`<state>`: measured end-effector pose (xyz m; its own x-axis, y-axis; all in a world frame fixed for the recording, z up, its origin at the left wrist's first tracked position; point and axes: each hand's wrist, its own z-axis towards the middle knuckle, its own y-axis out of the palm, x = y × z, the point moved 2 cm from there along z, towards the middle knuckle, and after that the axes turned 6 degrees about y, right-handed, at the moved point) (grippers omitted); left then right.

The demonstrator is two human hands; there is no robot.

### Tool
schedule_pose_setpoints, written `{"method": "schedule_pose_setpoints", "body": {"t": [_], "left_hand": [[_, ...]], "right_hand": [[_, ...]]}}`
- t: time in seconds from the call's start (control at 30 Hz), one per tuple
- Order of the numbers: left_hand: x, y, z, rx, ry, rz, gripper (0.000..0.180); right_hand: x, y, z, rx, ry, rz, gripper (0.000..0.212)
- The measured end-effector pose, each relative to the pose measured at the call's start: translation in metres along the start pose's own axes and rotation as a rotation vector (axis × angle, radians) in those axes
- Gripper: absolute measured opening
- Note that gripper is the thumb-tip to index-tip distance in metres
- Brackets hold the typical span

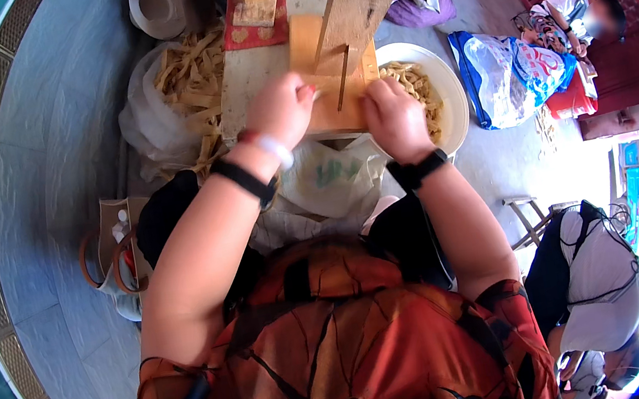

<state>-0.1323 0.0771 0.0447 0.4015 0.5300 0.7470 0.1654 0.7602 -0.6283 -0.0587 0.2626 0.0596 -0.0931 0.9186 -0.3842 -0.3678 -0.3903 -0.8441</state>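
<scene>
Gripping the tan slab (pixel 315 76) lying lengthwise away from the person, both hands (pixel 283 110) (pixel 394 116) close on its near end.

Left hand (pixel 285 109) fisted, right hand (pixel 394 118) curled, forearms extended

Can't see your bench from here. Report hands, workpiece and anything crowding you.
Left hand and right hand both closed, pressed on the wooden jig. White bowl of pale strips at right, bag of strips at left. Nothing between the hands.
</scene>
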Motion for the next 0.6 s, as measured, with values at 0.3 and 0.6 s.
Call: {"method": "schedule_pose_setpoints", "body": {"t": [0.3,0.6], "left_hand": [[0.034,-0.004,-0.101,-0.610,-0.233,-1.141,0.016],[-0.013,-0.014,-0.132,-0.604,-0.400,-1.649,0.019]], "right_hand": [[-0.061,-0.051,-0.066,-0.153,-0.436,0.266,0.031],[-0.048,-0.048,-0.079,0.030,-0.185,0.139,0.021]]}}
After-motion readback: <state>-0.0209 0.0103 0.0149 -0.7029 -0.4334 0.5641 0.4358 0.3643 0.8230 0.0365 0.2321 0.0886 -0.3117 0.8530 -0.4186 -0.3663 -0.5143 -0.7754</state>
